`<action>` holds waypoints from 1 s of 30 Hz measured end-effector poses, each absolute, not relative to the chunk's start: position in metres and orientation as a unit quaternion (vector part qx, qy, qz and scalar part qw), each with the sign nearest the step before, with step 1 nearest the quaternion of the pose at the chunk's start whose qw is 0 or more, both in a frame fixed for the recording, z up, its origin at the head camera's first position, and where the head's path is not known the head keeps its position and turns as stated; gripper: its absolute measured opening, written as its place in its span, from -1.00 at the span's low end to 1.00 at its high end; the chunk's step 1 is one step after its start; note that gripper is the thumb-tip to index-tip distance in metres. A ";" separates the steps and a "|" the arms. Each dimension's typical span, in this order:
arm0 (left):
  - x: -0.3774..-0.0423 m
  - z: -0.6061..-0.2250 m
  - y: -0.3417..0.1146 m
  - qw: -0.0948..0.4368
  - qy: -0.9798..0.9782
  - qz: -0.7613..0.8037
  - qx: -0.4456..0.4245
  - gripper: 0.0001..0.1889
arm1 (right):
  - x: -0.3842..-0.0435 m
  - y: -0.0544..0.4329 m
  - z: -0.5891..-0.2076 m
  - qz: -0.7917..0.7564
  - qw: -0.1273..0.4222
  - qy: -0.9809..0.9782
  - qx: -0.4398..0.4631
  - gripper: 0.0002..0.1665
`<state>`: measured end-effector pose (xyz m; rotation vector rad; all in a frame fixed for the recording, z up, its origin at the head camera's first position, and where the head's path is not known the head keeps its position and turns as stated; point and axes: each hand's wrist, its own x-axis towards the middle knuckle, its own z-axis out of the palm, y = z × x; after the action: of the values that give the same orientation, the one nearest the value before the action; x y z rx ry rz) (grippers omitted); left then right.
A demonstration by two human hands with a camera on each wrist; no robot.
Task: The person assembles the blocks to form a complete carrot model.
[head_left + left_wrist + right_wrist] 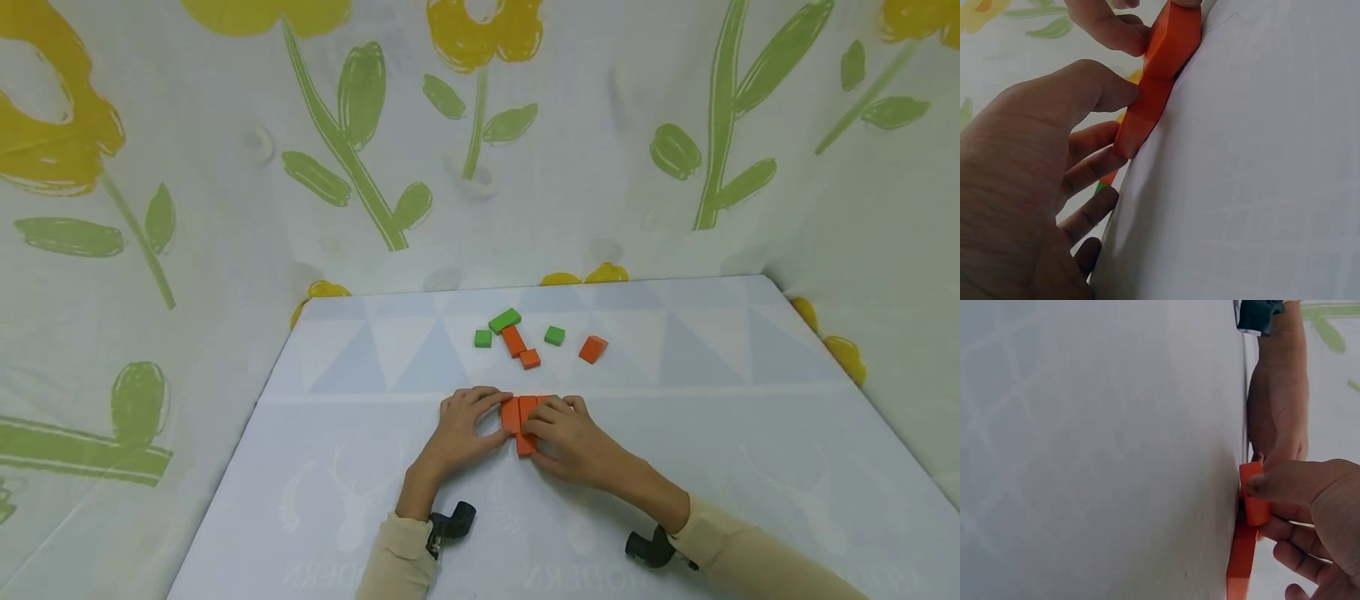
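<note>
Several orange blocks lie side by side on the table, partly covered by the hands in the head view. My left hand (463, 427) pinches the leftmost orange block (510, 415), thumb at its near end and fingertips at its far end. At the front of the group, my right hand (576, 442) pinches a smaller-looking orange block (526, 447) between thumb and fingers. That block (1259, 514) shows under the thumb in the right wrist view. In the left wrist view it (1175, 40) adjoins the block (1141, 119) at my left thumb. The right hand hides part of the group's right side.
Farther back lie a long green block (505, 320), two small green blocks (483, 339), a long orange block (513, 341), a small orange one (530, 359) and a tilted orange one (592, 349). Flower-patterned cloth (570, 167) stands behind the patterned table (337, 433).
</note>
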<state>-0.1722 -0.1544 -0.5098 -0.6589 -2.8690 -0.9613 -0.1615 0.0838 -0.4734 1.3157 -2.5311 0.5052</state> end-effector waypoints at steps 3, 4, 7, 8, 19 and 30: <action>-0.172 -0.509 -0.155 0.023 -0.926 -0.311 -0.213 -0.46 | -0.163 0.083 -0.475 0.182 0.124 -0.865 0.450 -0.68; -0.172 -0.509 -0.155 0.024 -0.926 -0.311 -0.214 -0.46 | -0.163 0.082 -0.475 0.184 0.125 -0.865 0.450 -0.68; -0.173 -0.508 -0.155 0.025 -0.926 -0.309 -0.214 -0.46 | -0.164 0.082 -0.475 0.187 0.126 -0.864 0.450 -0.68; -0.173 -0.508 -0.155 0.024 -0.927 -0.309 -0.213 -0.45 | -0.165 0.082 -0.475 0.188 0.125 -0.864 0.450 -0.68; -0.173 -0.504 -0.155 0.024 -0.926 -0.312 -0.211 -0.47 | -0.186 0.084 -0.455 0.215 0.088 -0.889 0.396 -0.67; -0.172 -0.505 -0.153 0.014 -0.927 -0.309 -0.211 -0.46 | -0.238 0.086 -0.440 0.208 0.074 -0.915 0.338 -0.65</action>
<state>-0.1724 -0.1531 -0.5054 -0.6554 -2.8870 -0.9634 -0.2385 0.0863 -0.4401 1.0149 -2.7462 0.6244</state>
